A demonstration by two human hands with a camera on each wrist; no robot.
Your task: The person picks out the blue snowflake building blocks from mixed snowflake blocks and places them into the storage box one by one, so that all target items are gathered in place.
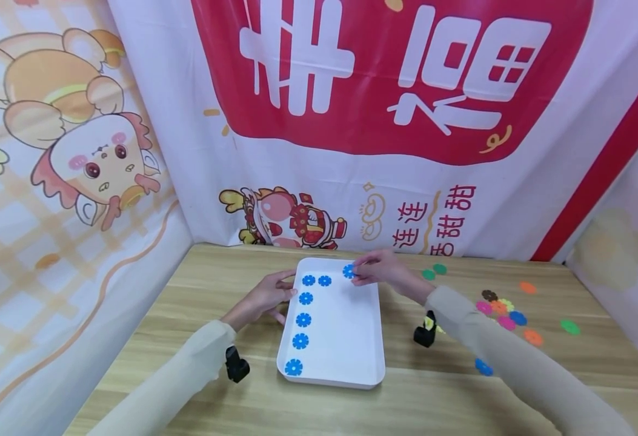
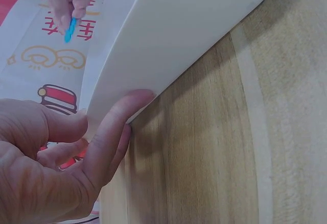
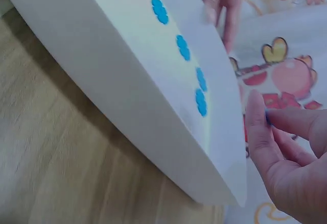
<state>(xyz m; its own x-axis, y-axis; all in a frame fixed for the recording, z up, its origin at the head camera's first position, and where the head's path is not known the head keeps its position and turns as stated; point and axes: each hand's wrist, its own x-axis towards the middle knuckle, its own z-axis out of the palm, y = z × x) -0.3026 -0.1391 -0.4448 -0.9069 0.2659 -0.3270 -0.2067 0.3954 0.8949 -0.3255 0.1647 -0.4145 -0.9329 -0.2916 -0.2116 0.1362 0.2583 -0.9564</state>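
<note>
A shallow white tray (image 1: 343, 327) stands lengthwise on the table. In the head view, a column of blue snowflake-shaped discs (image 1: 303, 320) runs down the tray's left side, and another blue disc (image 1: 325, 281) lies beside the top one. My left hand (image 1: 266, 297) holds the tray's left wall, thumb at the rim and fingers against the outside (image 2: 122, 117). Over the tray's far right corner, my right hand (image 1: 381, 271) pinches a blue snowflake disc (image 1: 348, 271) between thumb and fingers. Only a sliver of this disc shows in the right wrist view.
Right of the tray, partly behind the right sleeve, lie loose coloured discs (image 1: 498, 307): pink, orange, brown, blue and others. Two green discs (image 1: 440, 268) lie near the back edge. A printed cloth (image 1: 319, 169) hangs behind the wooden table (image 1: 199, 327).
</note>
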